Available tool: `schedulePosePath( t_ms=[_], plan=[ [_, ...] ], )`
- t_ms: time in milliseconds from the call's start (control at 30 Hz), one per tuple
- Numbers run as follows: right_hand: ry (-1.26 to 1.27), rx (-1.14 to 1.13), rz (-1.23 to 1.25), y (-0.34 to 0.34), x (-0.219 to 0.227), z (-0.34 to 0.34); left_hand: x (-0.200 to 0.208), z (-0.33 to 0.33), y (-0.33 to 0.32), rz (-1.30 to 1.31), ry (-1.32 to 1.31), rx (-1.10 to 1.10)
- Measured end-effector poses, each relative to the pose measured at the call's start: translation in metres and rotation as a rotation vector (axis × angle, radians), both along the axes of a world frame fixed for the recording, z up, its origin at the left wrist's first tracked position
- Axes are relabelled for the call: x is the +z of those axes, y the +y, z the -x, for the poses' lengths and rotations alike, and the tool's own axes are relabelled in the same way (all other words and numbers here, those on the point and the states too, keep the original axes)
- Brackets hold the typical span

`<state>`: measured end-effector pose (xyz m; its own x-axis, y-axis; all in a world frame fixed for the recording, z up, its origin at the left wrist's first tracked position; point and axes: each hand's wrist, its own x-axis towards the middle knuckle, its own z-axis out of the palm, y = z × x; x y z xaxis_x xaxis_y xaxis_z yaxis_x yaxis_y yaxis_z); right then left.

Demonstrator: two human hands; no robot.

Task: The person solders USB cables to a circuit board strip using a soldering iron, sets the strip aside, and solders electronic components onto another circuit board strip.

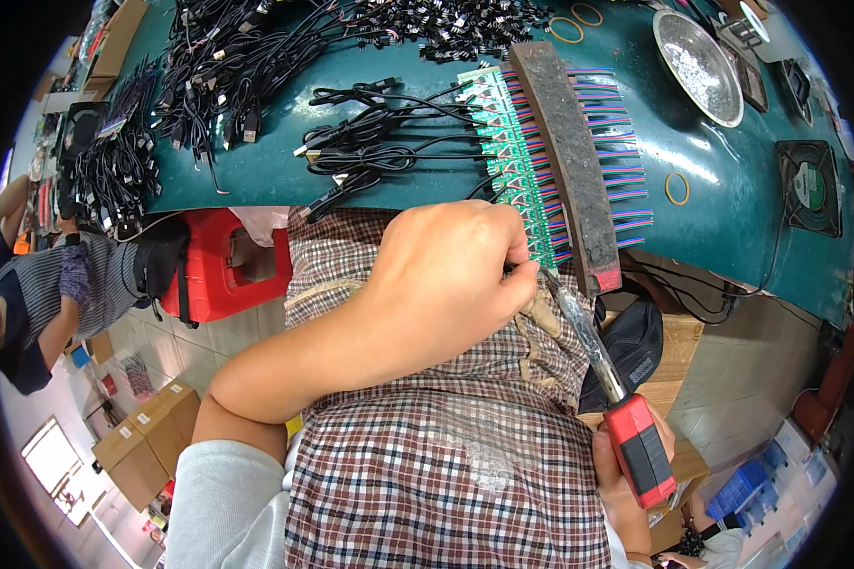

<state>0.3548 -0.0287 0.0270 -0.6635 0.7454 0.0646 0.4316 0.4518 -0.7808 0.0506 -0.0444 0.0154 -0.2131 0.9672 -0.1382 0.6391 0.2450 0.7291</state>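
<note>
My left hand (451, 261) is closed in a pinch at the near end of a row of green circuit boards (505, 137); what its fingertips hold is hidden. My right hand (617, 488) grips the red and black handle of a soldering iron (640, 451). The iron's tip points up toward the boards, close to my left fingertips. Black USB cables (370, 156) run in from the left to the boards. Thin multicoloured wires (621, 180) stick out on the right, beneath a long dark bar (579, 171) lying across them.
Heaps of black cables (247, 66) cover the table's (266, 175) far left. A metal dish (697, 66), a solder spool (745, 27) and a small fan (808, 188) stand at right. A red stool (223, 266) is below the left edge. Another person (62, 284) is at far left.
</note>
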Motion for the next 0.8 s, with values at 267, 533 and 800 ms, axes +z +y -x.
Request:
schedulePosePath(
  t_ms=[267,533,800],
  plan=[
    [0.026,-0.149,0.072,-0.008,0.001,-0.001,-0.008,0.002,0.001,-0.018,-0.002,-0.007],
    [-0.131,-0.255,0.202,-0.025,-0.005,-0.040,-0.004,0.003,0.001,-0.026,0.012,-0.005],
    [0.116,-0.487,0.291,-0.018,-0.006,-0.001,-0.004,0.000,-0.001,-0.036,0.018,-0.008]
  ],
)
